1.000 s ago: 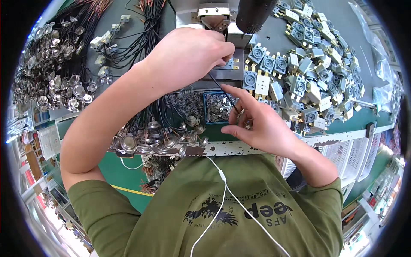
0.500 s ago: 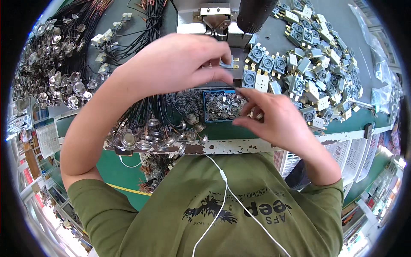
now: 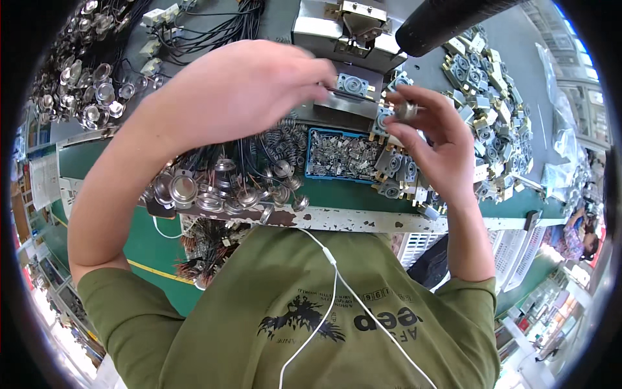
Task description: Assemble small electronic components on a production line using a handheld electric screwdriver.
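My right hand (image 3: 437, 133) pinches a small round metal-capped part (image 3: 406, 111) between thumb and fingers. From it a thin black wire (image 3: 353, 96) runs straight across to the fingertips of my left hand (image 3: 282, 81). That left hand is smeared by motion, but its fingers look closed on the wire. Just beyond the wire, a grey square block with a ringed centre (image 3: 352, 84) and brass tabs sits on a metal fixture (image 3: 340, 107). Several similar blocks (image 3: 392, 162) lie just below my right hand, beside a blue tray (image 3: 308, 159) of small metal pieces.
A metal press head (image 3: 359, 26) stands behind the fixture, with a black cylinder (image 3: 447, 23) to its right. Grey blocks (image 3: 486, 78) are heaped at the right. Wired metal caps (image 3: 207, 194) hang by the bench's worn front edge (image 3: 330, 220); coil springs (image 3: 285, 142) lie beside them.
My hands have drawn apart, the right moving right and up with the round metal part now showing. The black wire is stretched between them. The whole view has shifted and tilted.
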`<action>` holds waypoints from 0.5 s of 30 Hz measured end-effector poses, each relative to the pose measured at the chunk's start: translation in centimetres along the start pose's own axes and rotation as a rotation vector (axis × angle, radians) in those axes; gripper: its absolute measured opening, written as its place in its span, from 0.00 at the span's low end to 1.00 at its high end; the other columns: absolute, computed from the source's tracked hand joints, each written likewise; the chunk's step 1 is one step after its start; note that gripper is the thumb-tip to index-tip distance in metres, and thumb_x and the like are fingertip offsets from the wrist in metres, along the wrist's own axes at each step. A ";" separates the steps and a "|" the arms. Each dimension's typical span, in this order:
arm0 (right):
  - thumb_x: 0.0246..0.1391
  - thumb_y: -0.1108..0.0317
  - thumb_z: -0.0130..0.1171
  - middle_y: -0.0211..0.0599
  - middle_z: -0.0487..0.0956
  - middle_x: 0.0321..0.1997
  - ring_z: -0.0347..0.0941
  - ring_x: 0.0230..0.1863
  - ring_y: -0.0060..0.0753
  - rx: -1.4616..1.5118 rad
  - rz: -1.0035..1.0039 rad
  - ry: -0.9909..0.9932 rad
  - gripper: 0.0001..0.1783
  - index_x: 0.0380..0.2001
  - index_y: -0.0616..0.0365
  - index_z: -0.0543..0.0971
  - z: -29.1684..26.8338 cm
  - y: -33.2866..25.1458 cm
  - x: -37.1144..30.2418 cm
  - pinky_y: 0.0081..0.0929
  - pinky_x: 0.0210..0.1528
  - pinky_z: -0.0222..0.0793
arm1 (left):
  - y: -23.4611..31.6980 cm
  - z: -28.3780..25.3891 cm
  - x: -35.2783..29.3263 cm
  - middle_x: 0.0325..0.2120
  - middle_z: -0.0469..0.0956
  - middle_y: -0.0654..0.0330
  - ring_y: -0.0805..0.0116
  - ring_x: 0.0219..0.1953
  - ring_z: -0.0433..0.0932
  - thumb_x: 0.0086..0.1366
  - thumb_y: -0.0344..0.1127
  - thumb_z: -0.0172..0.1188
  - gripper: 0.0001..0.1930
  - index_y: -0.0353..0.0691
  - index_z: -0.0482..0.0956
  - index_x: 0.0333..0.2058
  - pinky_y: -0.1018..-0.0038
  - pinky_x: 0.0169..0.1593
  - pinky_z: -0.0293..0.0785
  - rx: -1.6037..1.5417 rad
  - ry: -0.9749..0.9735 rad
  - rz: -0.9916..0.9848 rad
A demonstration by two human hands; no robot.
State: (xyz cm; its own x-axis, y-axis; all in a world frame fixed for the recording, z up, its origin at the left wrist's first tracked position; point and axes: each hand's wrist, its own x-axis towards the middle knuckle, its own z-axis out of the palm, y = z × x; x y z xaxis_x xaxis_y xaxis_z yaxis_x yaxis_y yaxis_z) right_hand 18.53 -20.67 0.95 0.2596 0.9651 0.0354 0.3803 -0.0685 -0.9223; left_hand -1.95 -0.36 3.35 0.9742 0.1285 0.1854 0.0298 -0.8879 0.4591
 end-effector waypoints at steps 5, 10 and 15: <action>0.65 0.74 0.62 0.45 0.84 0.52 0.82 0.52 0.29 -0.065 0.023 -0.027 0.22 0.60 0.67 0.73 -0.2 -0.4 0.8 0.28 0.56 0.78 | 0.3 -1.3 1.0 0.33 0.82 0.56 0.53 0.38 0.82 0.64 0.34 0.64 0.09 0.39 0.81 0.41 0.62 0.41 0.76 0.045 -0.030 0.117; 0.73 0.65 0.52 0.54 0.81 0.55 0.82 0.53 0.38 0.377 0.139 -0.096 0.24 0.63 0.71 0.69 1.0 -0.8 1.9 0.32 0.58 0.78 | 0.3 -2.8 1.1 0.31 0.81 0.55 0.52 0.36 0.81 0.64 0.32 0.62 0.07 0.38 0.81 0.40 0.61 0.39 0.75 0.028 0.016 0.139; 0.75 0.66 0.47 0.57 0.80 0.57 0.82 0.54 0.40 0.492 0.160 -0.086 0.23 0.64 0.72 0.68 1.4 -0.9 2.5 0.34 0.59 0.79 | 1.6 -5.1 0.7 0.34 0.83 0.49 0.46 0.36 0.82 0.69 0.40 0.61 0.13 0.39 0.78 0.47 0.56 0.39 0.78 -0.047 -0.122 0.049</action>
State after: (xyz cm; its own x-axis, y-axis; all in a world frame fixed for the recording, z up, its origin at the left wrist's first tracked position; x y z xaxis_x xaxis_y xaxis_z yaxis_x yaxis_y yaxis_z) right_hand 17.54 -17.82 1.35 0.1989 0.9709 -0.1335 -0.1259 -0.1098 -0.9859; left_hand -2.40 0.62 8.65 0.9942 0.0288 0.1032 -0.0260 -0.8696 0.4932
